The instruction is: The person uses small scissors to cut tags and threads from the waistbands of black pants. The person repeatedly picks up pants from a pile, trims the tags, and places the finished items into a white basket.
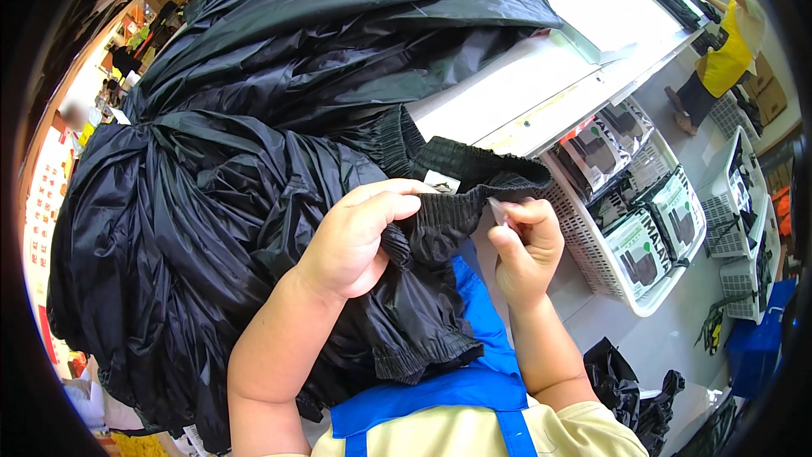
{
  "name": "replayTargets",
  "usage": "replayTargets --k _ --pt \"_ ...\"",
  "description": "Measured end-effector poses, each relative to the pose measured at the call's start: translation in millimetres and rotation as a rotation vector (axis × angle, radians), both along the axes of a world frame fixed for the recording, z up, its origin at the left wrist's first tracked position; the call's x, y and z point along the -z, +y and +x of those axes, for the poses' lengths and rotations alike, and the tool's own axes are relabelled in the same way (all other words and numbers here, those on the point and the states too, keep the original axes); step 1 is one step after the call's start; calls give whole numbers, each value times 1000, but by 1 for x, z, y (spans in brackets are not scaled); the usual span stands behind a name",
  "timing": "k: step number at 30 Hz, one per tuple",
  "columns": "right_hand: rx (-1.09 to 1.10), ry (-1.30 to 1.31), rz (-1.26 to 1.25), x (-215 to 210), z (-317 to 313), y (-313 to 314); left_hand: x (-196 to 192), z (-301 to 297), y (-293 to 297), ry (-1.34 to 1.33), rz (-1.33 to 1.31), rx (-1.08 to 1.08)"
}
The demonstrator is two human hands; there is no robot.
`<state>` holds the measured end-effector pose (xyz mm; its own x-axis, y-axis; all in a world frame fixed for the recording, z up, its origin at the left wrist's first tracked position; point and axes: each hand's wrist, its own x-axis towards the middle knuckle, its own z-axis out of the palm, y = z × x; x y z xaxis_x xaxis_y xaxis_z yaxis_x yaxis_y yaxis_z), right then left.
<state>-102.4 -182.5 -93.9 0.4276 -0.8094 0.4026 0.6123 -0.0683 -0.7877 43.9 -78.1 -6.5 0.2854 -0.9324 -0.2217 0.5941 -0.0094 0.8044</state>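
A thin black garment (440,309) with a gathered elastic waistband hangs in front of me, its gathered cuff low near my blue apron (440,398). My left hand (351,237) is closed on the left part of the waistband, thumb on top beside a small white label (441,182). Just off the waistband's right part, my right hand (526,250) is closed in a pinch on a small whitish, see-through piece (496,210). What that piece is I cannot make out, nor whether it is joined to the fabric.
A big heap of shiny black garments (321,34) covers the left and the far side of the white table (474,93). At right, a white basket (584,245) holds several packed garments. Beyond are more baskets (727,211), a blue box (757,355) and a person in yellow (727,59).
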Motion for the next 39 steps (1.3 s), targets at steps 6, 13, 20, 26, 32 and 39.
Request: replayTargets --k 6,13,20,26,32,39 --pt "-15 -9 91 3 -13 -14 -3 -6 -3 -216 -38 30" --pt "69 -27 237 5 -54 -40 -14 -60 -6 -1805 -180 429" --pt "64 14 159 2 -85 -35 3 -93 3 -2165 -23 687" --pt "-12 146 168 -6 -79 -27 4 -111 21 -2224 128 384" --pt "175 425 -216 -32 -62 -38 -4 -101 93 -2173 408 114" --pt "-70 449 -570 -71 23 -55 -59 -95 221 -2303 705 -708"
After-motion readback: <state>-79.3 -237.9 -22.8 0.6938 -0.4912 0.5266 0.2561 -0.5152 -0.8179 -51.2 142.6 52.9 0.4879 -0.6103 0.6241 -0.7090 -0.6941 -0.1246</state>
